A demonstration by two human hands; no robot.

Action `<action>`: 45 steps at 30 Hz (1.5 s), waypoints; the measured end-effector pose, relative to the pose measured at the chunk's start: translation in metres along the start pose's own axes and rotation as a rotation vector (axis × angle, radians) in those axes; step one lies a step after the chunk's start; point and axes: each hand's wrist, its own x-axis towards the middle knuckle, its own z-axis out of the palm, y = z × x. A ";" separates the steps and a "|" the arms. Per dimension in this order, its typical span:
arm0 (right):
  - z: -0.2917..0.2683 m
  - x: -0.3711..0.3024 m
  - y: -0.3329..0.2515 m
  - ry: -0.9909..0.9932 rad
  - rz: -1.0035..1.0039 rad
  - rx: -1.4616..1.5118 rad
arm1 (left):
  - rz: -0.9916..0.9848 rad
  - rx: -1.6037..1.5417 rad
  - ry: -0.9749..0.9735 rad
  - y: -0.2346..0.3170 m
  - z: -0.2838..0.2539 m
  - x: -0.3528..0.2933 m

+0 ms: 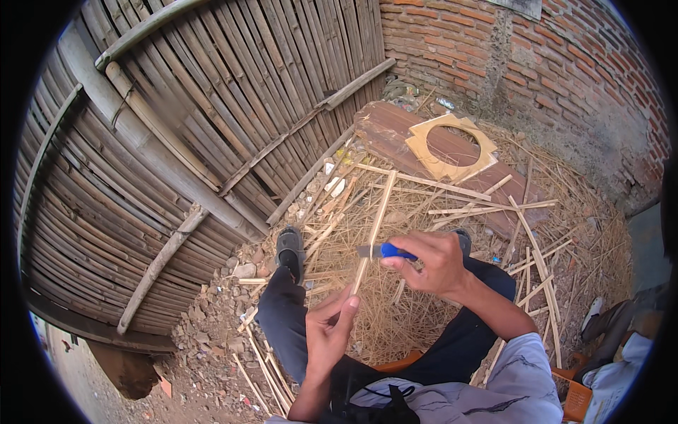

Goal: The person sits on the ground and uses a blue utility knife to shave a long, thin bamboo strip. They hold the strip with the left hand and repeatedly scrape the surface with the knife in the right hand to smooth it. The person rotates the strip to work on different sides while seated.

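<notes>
My left hand [330,331] is closed on the lower end of a pale bamboo strip [383,206], thumb along its side. The strip slants up and away from me between my knees. In my right hand [436,263] is a knife with a blue handle [395,251]. Its short blade lies across the strip a little above my left hand and seems to touch it. My right fingers wrap the handle, hiding part of it.
Pale strips [540,258] lie scattered on shavings [395,311] at the right. Beyond are a brown board [385,131] and a cardboard frame [421,145] with a round hole. A bamboo fence [233,92] stands left, a brick wall [452,42] behind. Someone sits at the right edge.
</notes>
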 end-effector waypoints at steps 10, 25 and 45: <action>-0.014 0.013 0.033 0.114 0.084 -0.112 | 0.000 0.058 -0.043 -0.025 -0.032 -0.014; 0.009 -0.003 -0.003 -0.019 0.006 0.047 | -0.055 -0.067 0.055 -0.017 -0.027 -0.006; 0.023 -0.012 -0.005 -0.058 -0.043 0.108 | 0.199 0.131 0.136 -0.013 0.003 0.009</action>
